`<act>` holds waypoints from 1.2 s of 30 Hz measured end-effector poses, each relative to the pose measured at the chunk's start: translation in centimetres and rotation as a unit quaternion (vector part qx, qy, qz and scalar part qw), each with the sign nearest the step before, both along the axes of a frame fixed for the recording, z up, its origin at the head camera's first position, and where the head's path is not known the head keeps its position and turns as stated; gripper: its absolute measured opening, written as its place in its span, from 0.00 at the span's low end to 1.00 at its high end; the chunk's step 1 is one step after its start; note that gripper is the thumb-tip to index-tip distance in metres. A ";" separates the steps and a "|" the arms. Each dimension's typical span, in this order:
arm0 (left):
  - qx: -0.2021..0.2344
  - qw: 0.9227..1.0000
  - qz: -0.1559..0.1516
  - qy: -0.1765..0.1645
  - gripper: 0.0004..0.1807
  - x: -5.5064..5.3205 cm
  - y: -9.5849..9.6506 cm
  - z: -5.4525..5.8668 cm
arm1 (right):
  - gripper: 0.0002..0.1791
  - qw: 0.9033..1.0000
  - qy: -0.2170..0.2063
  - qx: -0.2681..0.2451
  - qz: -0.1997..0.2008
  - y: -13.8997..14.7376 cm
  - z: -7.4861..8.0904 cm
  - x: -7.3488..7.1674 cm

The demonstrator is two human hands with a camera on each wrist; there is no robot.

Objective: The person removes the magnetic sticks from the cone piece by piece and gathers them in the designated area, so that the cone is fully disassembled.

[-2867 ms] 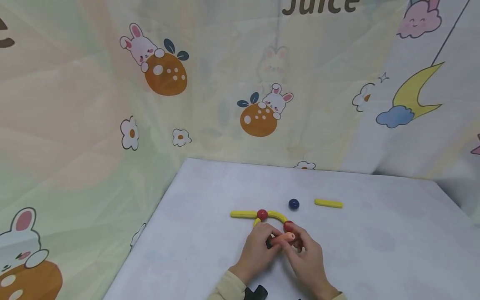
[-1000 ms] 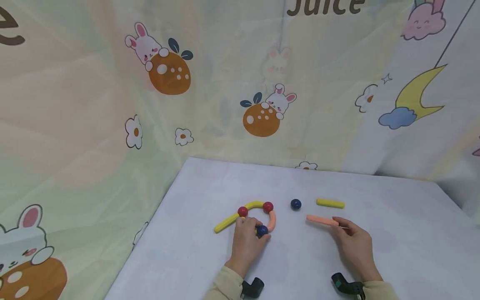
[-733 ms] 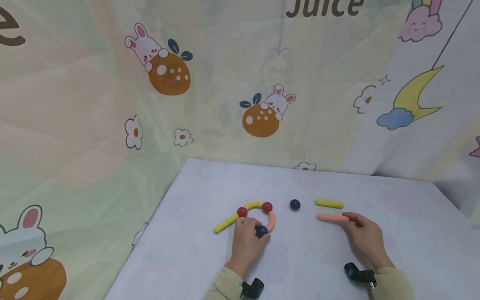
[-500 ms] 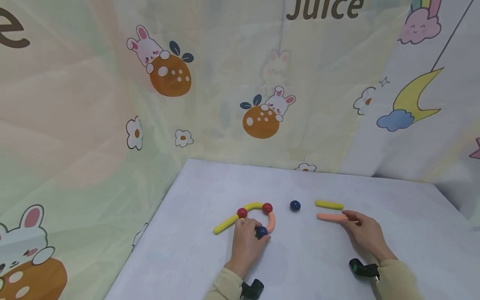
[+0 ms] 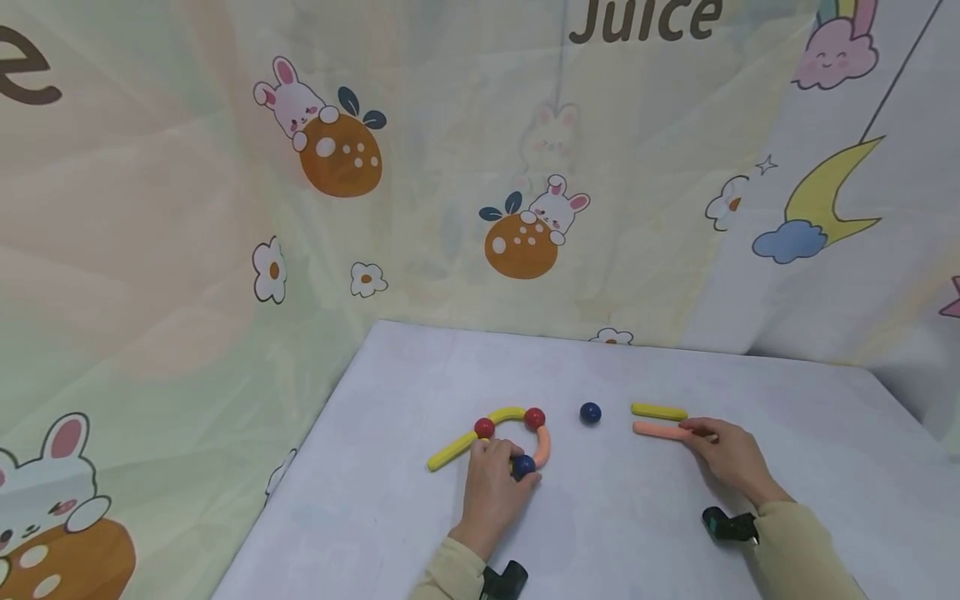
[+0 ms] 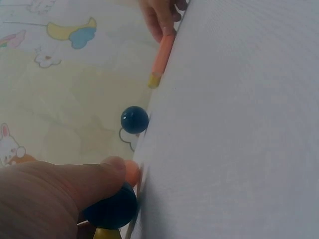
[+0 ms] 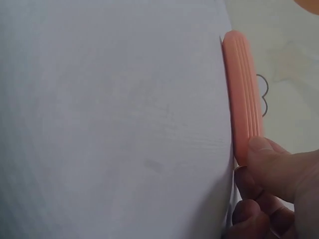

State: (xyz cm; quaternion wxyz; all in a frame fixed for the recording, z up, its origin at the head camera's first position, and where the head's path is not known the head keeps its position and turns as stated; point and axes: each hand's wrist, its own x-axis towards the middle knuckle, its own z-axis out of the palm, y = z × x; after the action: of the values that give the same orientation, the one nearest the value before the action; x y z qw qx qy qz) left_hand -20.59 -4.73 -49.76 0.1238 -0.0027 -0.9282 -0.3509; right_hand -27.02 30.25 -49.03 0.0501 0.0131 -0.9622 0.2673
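My left hand (image 5: 495,492) holds a blue ball (image 5: 523,466) between thumb and fingers, at the near end of a ring of magnetic-looking rods and balls. Two red balls (image 5: 535,418), a curved yellow rod (image 5: 507,412), a curved orange rod (image 5: 543,446) and a straight yellow rod (image 5: 452,451) show in that ring; my fingers hide its left side. My right hand (image 5: 731,458) pinches the right end of a straight orange rod (image 7: 241,89), which lies along the table, just in front of a loose yellow rod (image 5: 658,411).
A second blue ball (image 5: 590,412) sits loose on the white table (image 5: 600,533) between the ring and the straight rods. Behind the table hangs a printed cloth (image 5: 427,183). Black cameras (image 5: 504,580) are worn on both wrists.
Both hands were together at the assembly. My right hand has since carried the straight orange rod rightward to beside the yellow rod; the assembly has turned, and the left hand now stays still.
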 end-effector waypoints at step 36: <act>0.016 0.988 -0.048 0.143 0.13 0.3 -0.3 0.3 | 0.11 0.994 0.029 -0.090 -0.057 -10.8 0.0 6.3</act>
State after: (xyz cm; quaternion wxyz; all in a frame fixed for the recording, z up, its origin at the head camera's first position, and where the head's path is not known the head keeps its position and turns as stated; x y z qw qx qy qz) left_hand -20.24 -4.98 -49.44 0.2384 -0.0952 -0.8941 -0.3671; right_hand -20.75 19.41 -48.98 0.0947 -0.0387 -0.9314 0.3494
